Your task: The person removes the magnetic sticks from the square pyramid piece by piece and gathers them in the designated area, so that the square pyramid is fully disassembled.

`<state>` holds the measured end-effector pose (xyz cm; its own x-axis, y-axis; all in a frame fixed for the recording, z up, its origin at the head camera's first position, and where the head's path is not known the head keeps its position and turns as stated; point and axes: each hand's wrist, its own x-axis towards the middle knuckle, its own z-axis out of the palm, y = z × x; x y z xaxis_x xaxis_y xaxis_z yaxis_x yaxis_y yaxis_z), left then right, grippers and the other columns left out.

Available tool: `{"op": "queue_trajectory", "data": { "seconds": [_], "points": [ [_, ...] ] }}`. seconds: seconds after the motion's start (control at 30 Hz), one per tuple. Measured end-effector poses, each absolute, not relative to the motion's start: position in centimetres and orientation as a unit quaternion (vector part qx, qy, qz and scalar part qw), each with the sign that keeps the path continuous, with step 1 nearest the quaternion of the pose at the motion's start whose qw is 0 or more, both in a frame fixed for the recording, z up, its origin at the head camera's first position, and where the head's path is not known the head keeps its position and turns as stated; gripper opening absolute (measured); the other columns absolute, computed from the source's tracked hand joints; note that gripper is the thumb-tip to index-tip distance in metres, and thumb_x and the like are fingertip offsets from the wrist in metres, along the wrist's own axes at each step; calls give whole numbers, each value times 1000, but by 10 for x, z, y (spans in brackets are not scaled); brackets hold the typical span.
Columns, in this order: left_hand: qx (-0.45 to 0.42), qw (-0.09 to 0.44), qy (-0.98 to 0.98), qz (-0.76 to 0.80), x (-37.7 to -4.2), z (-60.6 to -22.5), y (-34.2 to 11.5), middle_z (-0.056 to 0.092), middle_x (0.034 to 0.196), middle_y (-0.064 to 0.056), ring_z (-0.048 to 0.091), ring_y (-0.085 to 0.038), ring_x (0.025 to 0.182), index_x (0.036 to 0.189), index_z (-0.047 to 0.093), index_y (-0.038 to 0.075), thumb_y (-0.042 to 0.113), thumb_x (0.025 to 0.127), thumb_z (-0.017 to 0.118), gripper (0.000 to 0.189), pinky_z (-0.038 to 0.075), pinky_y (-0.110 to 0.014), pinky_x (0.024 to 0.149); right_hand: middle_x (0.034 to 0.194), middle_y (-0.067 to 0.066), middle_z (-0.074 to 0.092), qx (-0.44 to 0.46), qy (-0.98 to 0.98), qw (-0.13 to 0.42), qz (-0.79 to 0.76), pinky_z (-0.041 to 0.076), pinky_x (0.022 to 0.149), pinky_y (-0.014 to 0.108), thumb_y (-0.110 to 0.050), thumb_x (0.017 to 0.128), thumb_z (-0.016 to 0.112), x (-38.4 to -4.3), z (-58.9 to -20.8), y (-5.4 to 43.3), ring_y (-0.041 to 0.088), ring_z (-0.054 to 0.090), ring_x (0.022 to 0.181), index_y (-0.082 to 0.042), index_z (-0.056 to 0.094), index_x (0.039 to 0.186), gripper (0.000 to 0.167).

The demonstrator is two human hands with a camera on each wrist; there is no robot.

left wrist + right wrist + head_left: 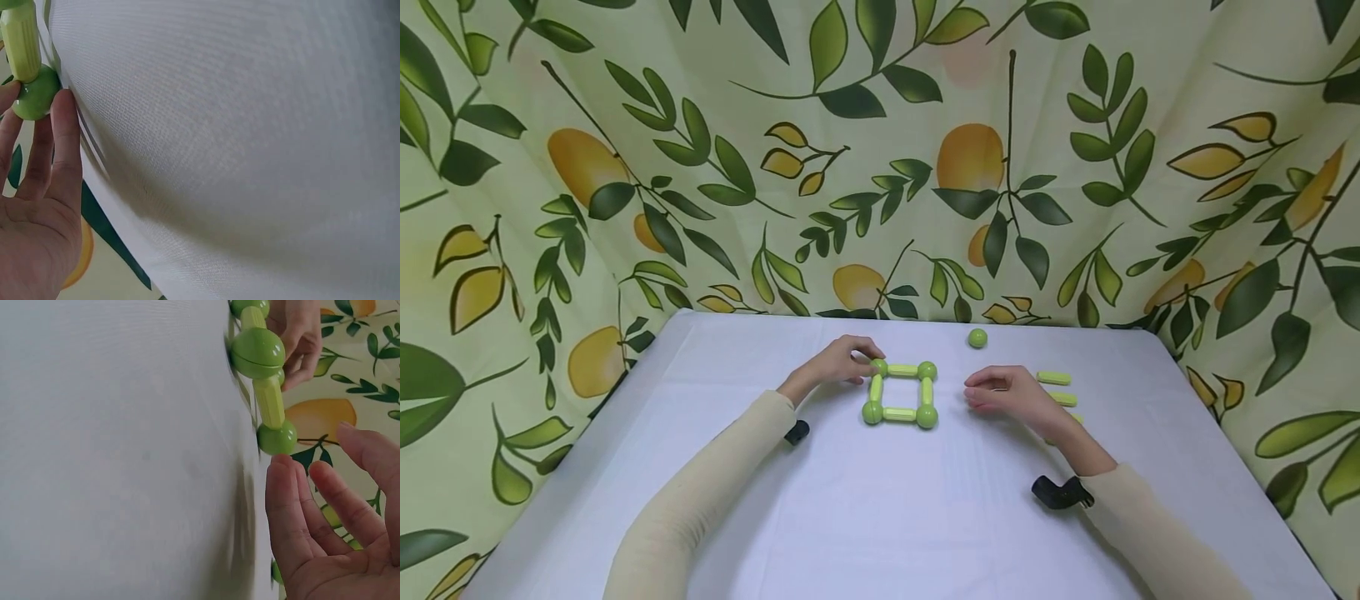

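Note:
A square frame of green balls and yellow-green rods lies on the table, one ball at each corner. My left hand (838, 360) is at its far left corner, where thumb and fingers pinch the green ball (39, 94). A ribbed rod (21, 47) joins that ball in the left wrist view. My right hand (1013, 398) hovers to the right of the frame, fingers loosely bent and holding nothing. In the right wrist view its fingertips point towards a corner ball (277, 436), with the thumb spread away from the fingers.
A loose green ball (977, 337) sits near the table's far edge. Several loose rods (1054, 377) lie beyond my right hand, partly hidden by it. Black wrist mounts (1060, 492) hang below both wrists. A leaf-patterned curtain (895, 167) surrounds the white table (880, 517).

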<state>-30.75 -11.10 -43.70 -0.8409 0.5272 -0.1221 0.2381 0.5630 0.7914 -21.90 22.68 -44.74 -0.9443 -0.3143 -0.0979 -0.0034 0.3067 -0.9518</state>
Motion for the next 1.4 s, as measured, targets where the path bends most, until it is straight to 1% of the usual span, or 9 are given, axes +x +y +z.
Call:
{"op": "queue_trajectory", "data": {
  "seconds": [0.27,0.67,0.7,0.8,0.93,1.03,1.13,1.27,1.4],
  "points": [
    [221,174,865,415,-307,-439,-110,65,117,-7,65,-24,100,118,70,5,6,95,72,23,59,-31,72,106,21,72,-80,774,134,-614,58,84,36,-14,94,77,-231,-457,207,30,72,95,8,66,119,35],
    [235,165,873,393,-308,-437,-110,66,116,-7,64,-24,103,116,70,5,4,95,72,22,58,-30,70,96,21,73,-58,771,134,-620,59,80,35,-11,90,80,-237,-457,178,29,73,88,10,66,118,37],
    [238,164,875,388,-308,-436,-110,66,116,-7,65,-24,104,116,69,5,4,94,72,21,59,-30,71,96,20,74,-56,771,133,-620,59,79,35,-11,90,80,-237,-458,177,28,73,87,9,67,118,37],
    [253,154,882,368,-308,-434,-108,67,114,-8,65,-25,104,114,68,4,3,93,73,21,57,-30,80,94,16,75,-48,778,127,-613,59,75,32,-11,87,83,-237,-458,173,23,73,85,7,68,115,36],
    [270,139,887,348,-309,-432,-101,68,113,-10,64,-24,106,113,68,1,4,92,75,22,51,-30,94,90,12,75,-44,796,114,-593,57,71,26,-12,82,87,-237,-458,168,18,72,82,4,71,110,35],
    [285,136,885,343,-309,-430,-93,69,114,-10,63,-24,108,115,69,0,8,93,75,25,49,-32,97,88,10,75,-42,802,108,-585,56,70,25,-11,80,88,-237,-458,165,18,72,81,3,71,107,35],
    [304,138,879,341,-309,-430,-81,70,113,-7,63,-21,109,117,71,1,14,95,75,26,49,-32,98,87,9,75,-37,807,103,-580,55,69,24,-11,79,89,-237,-458,164,18,72,80,3,71,106,35],
    [331,142,870,337,-310,-434,-67,72,110,-1,63,-17,107,114,73,5,19,96,74,23,50,-27,94,88,11,75,-41,807,98,-580,56,68,24,-11,80,88,-237,-458,163,18,72,80,4,70,105,35],
    [334,137,870,335,-311,-437,-56,73,110,-2,64,-17,107,115,73,7,20,96,74,23,51,-26,91,87,11,74,-42,806,97,-582,56,67,24,-11,80,88,-236,-457,162,18,71,78,5,69,105,36]
  ]
}}
